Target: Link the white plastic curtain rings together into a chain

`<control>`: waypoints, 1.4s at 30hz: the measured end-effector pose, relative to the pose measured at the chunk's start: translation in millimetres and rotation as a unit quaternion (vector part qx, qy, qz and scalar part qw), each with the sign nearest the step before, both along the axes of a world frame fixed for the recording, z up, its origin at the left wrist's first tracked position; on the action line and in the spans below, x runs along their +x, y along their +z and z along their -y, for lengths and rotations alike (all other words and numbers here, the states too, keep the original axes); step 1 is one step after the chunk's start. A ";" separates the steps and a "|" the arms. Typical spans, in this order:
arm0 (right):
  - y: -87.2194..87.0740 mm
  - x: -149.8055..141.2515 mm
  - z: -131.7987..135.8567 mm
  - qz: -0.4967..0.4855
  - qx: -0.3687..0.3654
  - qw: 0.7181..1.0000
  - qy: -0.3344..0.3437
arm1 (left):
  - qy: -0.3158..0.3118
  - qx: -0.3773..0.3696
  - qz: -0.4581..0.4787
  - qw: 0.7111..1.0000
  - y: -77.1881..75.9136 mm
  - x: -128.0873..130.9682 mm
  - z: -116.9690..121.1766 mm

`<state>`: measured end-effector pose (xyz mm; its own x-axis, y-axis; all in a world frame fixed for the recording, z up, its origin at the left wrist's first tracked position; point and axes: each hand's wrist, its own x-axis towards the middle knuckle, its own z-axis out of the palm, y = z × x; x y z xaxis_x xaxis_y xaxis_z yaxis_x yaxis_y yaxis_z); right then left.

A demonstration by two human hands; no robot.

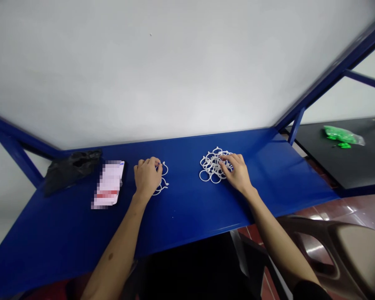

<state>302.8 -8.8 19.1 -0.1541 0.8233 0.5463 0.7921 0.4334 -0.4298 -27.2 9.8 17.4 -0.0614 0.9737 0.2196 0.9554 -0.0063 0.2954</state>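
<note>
**Right hand over the pile's edge**

The white ring pile (215, 166) lies inward of my right hand (238, 174), the nearer one, its fingers slightly parted, no ring clearly held. My left hand (146, 178) curls beside fewer rings (167, 170), grip unclear. Blue counter (184, 179) separates both groups; the wall (181, 104) stands behind.

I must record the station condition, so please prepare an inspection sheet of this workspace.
Surface: blue table
Job's things: larger pile of white rings and smaller group of white rings
Clutter: phone and black plastic bag, at left
Hands: left hand at the smaller group, grip unclear; right hand at the larger pile, fingers apart
Cables: nothing seen
Surroundings: wall behind; at right, chair and black table bearing green-filled bag
</note>
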 end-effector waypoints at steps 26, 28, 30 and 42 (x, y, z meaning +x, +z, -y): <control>-13.5 -119.2 9.0 -0.153 0.004 0.976 0.152 | -0.129 0.019 0.491 0.861 -3.2 32.2 13.7; -14.4 -118.4 11.0 -0.158 0.008 0.974 0.163 | -0.135 0.034 0.482 0.865 -3.4 33.5 16.3; -16.0 -117.4 13.5 -0.149 0.003 0.975 0.168 | -0.142 0.052 0.471 0.869 -3.1 35.2 18.7; -5.8 -110.7 11.6 -0.078 -0.021 0.985 0.155 | -0.212 0.094 0.338 0.912 1.7 36.9 22.0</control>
<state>192.1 -20.5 13.4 -0.3194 0.7719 0.5497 0.5476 0.6238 -0.5578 9.7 -12.2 19.1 0.1293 0.8906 0.4360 0.4558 -0.4439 0.7715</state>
